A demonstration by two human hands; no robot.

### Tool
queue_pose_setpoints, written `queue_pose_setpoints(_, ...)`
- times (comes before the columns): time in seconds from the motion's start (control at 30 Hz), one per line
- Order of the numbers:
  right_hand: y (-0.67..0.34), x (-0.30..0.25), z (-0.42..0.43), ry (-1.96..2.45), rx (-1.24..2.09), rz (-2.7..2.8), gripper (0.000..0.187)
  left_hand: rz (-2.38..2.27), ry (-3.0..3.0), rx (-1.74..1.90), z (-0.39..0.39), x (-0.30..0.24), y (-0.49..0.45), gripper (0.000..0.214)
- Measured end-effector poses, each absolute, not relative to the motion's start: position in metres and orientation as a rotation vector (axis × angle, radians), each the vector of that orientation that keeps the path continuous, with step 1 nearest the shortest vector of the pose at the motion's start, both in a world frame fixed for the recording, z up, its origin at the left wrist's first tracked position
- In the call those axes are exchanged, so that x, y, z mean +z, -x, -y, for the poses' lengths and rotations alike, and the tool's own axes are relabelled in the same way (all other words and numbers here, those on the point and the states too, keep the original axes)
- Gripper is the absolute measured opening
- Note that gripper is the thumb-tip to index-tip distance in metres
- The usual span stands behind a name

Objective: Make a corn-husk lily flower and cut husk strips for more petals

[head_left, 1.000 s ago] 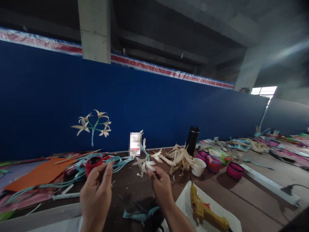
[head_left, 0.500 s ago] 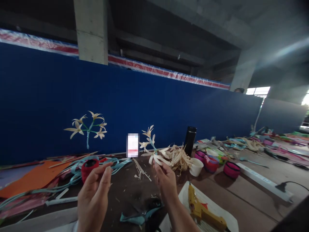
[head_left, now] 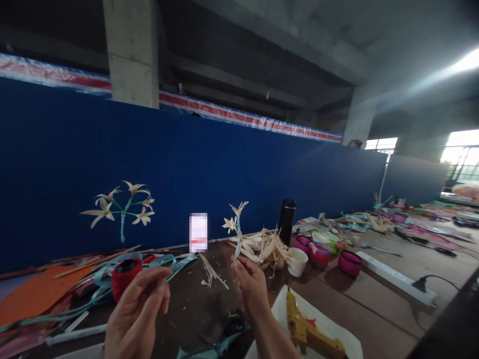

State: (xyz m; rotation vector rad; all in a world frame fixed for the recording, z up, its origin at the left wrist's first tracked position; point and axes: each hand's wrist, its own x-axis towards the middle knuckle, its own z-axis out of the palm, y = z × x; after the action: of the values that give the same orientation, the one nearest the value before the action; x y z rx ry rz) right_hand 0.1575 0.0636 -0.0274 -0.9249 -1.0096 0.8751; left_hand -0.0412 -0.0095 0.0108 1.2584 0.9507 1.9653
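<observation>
Far left, an orange sheet (head_left: 33, 291) lies flat on the dark table (head_left: 187, 304), w/ teal ribbon strips (head_left: 93, 289) sprawled over and beside it. Above them a finished flower spray (head_left: 121, 209) sits against the blue wall (head_left: 56, 164), stem down. A red thread spool (head_left: 125, 276) rests among the ribbons, just beyond the L hand (head_left: 136, 314).

L hand is raised over the table edge, fingers half-curled, thumb out front and a bit apart from the forefinger. Can't tell whether anything thin runs between them; nothing visible in its grip.

Approx. centre: a blurred white card (head_left: 198, 232) stands at the wall, and loose husk scraps (head_left: 211, 271) lie on the table betw. the two hands. At the bottom edge a teal scrap (head_left: 224, 336) lies close to the R forearm.

R hand (head_left: 250, 286) has thumb and fingertips pinched tight on the lower stem of a small flower sprig (head_left: 236, 224). The sprig is held upright in the air, above the table, pale petals at top, in front of the wall.

Right of it: a husk pile (head_left: 265, 247), then a black flask (head_left: 286, 222) upright behind it, a white cup (head_left: 298, 262), and two pink tubs (head_left: 350, 263). Nearer, a yellow glue gun (head_left: 307, 334) lies on white paper (head_left: 337, 326) beside the R forearm. A white power strip (head_left: 396, 279) runs diagonally at far right.
</observation>
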Motion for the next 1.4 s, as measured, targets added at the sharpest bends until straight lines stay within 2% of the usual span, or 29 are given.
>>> queue_pose_setpoints(0.1, -0.154, -0.027, -0.064, 0.928, 1.002, 0.974, 0.042, -0.901, -1.276, 1.99, 0.007, 0.006, 0.047, 0.012)
queue_pose_setpoints(0.17, -0.152, -0.026, -0.062, 0.921, 1.041, 0.982, 0.042, -0.902, -1.275, 1.987, 0.005, 0.004, 0.049, 0.012)
queue_pose_setpoints(0.53, -0.137, -0.017, -0.037, 0.831, 1.163, 1.156, 0.033, -1.275, -1.292, 1.688, 0.002, 0.003, 0.021, 0.049)
queue_pose_setpoints(0.9, -0.124, -0.009, -0.018, 0.655, 1.259, 1.267, 0.019, -1.336, -1.541, 1.567, -0.001, 0.003, 0.013, 0.037)
queue_pose_setpoints(1.03, -0.116, -0.003, -0.011, 0.587, 1.285, 1.304, 0.022, -1.302, -1.551, 1.612, -0.001, 0.002, 0.014, 0.033)
queue_pose_setpoints(1.27, -0.12, -0.011, -0.022, 0.729, 1.262, 1.331, 0.034, -1.274, -1.625, 1.671, -0.005, -0.006, 0.025, 0.029)
queue_pose_setpoints(1.4, -0.132, -0.016, -0.024, 0.926, 1.167, 1.435, 0.029, -1.366, -1.707, 1.857, -0.009, -0.007, 0.032, 0.023)
